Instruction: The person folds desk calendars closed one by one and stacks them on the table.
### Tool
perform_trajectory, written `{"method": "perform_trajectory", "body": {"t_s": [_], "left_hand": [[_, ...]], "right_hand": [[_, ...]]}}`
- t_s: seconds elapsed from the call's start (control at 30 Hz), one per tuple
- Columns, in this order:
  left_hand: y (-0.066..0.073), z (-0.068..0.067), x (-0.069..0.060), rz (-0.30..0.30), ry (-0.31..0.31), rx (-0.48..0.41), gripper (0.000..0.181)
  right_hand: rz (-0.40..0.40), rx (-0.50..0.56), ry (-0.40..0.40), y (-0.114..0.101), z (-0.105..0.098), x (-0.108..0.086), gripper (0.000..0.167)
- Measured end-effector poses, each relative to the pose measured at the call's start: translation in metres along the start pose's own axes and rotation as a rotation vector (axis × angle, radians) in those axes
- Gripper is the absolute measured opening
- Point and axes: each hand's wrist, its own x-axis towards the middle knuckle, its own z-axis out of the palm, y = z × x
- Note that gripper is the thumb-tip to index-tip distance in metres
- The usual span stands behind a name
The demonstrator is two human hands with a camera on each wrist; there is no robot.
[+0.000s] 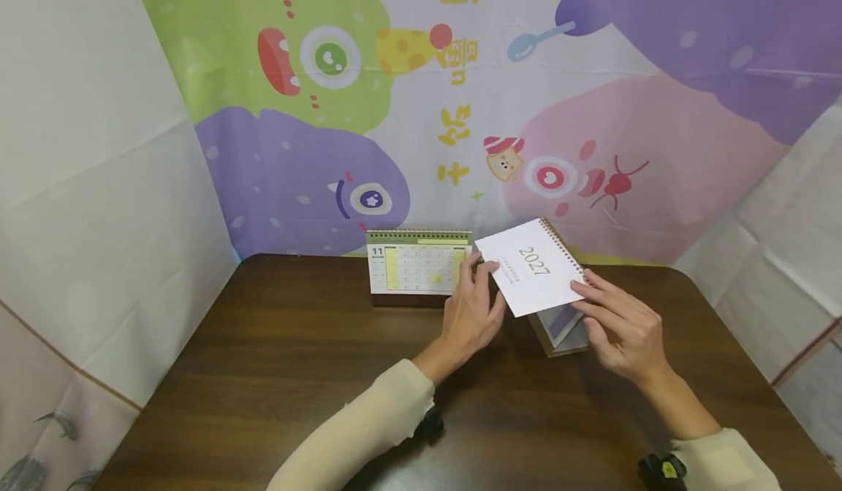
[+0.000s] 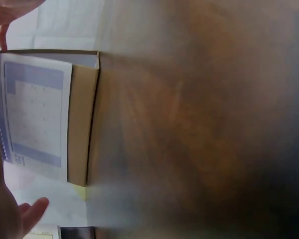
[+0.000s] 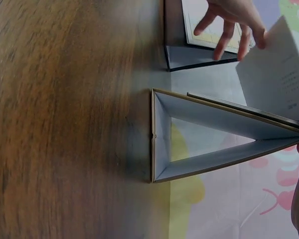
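A desk calendar with a blue-violet month grid stands on a brown folded base, at the right of the table. Its white cover page, marked 2027, is lifted away from the pages below. My right hand grips the calendar's spiral-bound top edge, with fingertips over the cover. At the cover's left edge is my left hand; in the right wrist view its fingers are spread, one touching the page's edge. From the side, the stand shows as an open triangle.
Left of it stands another desk calendar, green-topped and showing month 11, on a dark base. Both are on a dark wooden table. A cartoon-printed cloth hangs behind, with white cloth at the sides.
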Motion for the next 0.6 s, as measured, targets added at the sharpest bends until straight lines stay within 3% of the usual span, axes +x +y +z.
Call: {"method": "perform_trajectory", "body": {"t_s": [0.27,0.6], "left_hand": [[0.005,0.007,-0.013,-0.02,-0.208,0.107,0.047],[0.009,0.008,-0.014,-0.033,-0.444,0.163,0.06]], "right_hand": [[0.024,0.009,-0.029,0.001,0.0,-0.002,0.041],[0.045,0.011,-0.049,0.001,-0.001,-0.004,0.043]]}}
